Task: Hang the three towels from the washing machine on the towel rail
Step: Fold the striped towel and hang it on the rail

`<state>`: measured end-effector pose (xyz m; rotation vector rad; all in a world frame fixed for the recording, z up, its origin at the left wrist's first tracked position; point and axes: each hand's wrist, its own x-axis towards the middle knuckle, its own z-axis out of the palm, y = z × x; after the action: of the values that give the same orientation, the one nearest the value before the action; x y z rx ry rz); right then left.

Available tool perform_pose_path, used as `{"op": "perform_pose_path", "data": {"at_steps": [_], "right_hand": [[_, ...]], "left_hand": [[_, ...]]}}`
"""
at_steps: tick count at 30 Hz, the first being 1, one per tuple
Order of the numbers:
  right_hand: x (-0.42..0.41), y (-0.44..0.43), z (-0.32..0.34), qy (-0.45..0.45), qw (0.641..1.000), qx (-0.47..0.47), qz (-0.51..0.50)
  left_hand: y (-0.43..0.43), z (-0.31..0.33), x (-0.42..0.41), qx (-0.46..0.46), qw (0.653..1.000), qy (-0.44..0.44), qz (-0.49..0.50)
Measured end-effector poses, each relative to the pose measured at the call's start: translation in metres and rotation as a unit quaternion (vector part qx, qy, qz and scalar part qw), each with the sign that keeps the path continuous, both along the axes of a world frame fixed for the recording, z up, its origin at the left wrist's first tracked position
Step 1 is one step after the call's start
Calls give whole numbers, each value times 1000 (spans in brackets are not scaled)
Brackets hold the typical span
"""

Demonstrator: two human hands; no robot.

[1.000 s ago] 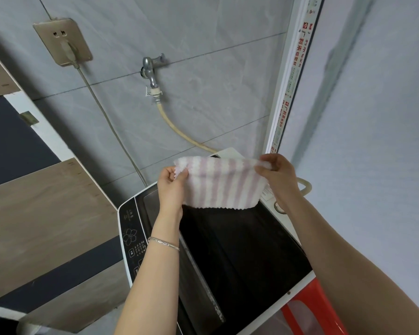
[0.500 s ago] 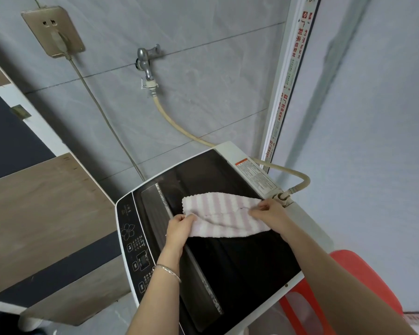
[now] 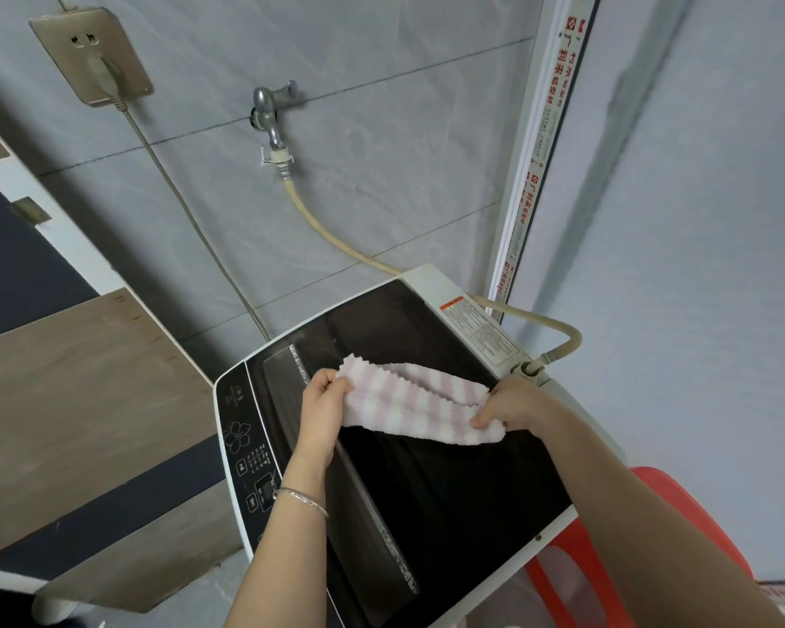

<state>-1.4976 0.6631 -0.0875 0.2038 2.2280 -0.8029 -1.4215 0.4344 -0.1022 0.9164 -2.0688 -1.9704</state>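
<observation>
Hands pinch a pink-and-white striped towel (image 3: 415,407) over our washing machine (image 3: 427,469): our left hand (image 3: 320,412) grips its left end, our right hand (image 3: 513,403) its right end. We hold it folded lengthwise just above the dark closed lid (image 3: 449,491).

Above the dark lid (image 3: 427,482) of the washing machine (image 3: 233,428) we find open air, taken up only by the striped towel (image 3: 409,407) stretched between our left hand (image 3: 320,412) and right hand (image 3: 513,403). Behind, the tiled wall (image 3: 381,174) closes us in, carrying the tap (image 3: 270,111), its hose (image 3: 336,240) looping to the machine's back right corner, and the power cord (image 3: 187,209) hanging from the socket (image 3: 91,56). A wooden panel (image 3: 78,378) bounds the left, the window frame (image 3: 535,165) and plain wall (image 3: 699,265) the right; a red stool (image 3: 617,550) stands just beside the machine's near right corner.
</observation>
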Motion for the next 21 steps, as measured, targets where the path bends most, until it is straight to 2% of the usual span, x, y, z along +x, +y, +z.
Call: {"op": "perform_pose_path", "data": {"at_steps": [3,6,8,13,16,21], "right_hand": [[-4,-6,13,70,997,-37,-4],[-5,-16,18,155,981,-94,-77],[-6,-22,16,178,973,-93,-116],[-3,-30,-3,170,980,2,-98],[0,-33,-10,151,980,43,-118],[3,-38,-2,107,985,19,-134]], "left_hand": [[-3,1,-9,-30,1000,3,1],[-7,-7,-18,-57,998,-15,25],[-9,-15,-24,-78,995,-42,39],[-8,-28,-26,-125,982,-140,12],[-5,-30,-23,-165,972,-167,-14],[-1,-34,-21,-183,964,-186,-55]]}}
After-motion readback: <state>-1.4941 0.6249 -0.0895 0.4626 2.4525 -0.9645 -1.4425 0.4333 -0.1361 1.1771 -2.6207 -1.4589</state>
